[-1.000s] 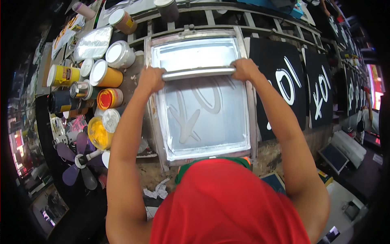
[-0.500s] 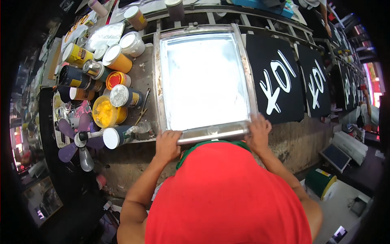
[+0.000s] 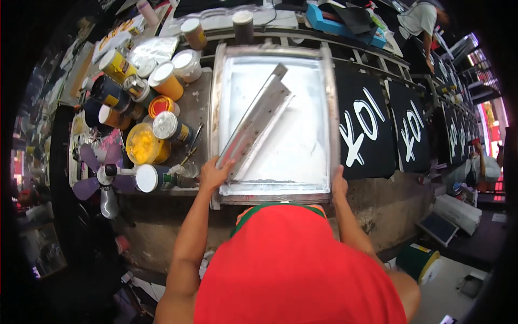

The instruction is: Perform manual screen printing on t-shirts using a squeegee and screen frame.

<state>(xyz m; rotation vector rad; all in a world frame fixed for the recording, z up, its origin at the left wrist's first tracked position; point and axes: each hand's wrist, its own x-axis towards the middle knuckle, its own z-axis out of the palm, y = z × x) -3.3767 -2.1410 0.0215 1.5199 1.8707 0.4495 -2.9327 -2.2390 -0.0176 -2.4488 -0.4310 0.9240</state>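
In my left hand point(image 3: 218, 171) is the lower end of a long metal squeegee point(image 3: 259, 113), which lies diagonally over a screen frame point(image 3: 334, 124) whose mesh point(image 3: 302, 151) is coated white. My right hand point(image 3: 340, 181) grips the frame's right side near its lower corner. Right beside the frame are black fabric panels point(image 3: 350, 97) with white brush lettering. To its left, a white-lidded jar point(image 3: 147, 178) stands near my left wrist.
Several paint tubs point(image 3: 145, 144) crowd the bench at left, beside a purple-bladed fan point(image 3: 86, 189). Metal rails point(image 3: 297, 40) run behind, with a blue box point(image 3: 318, 19). A co-worker point(image 3: 418, 21) bends at upper right. A green bucket point(image 3: 410, 259) stands low at right.
The squeegee went from crosswise at the top, held two-handed, to the near edge, then diagonal in my left hand. My right hand has moved onto the frame. The mesh has turned white.
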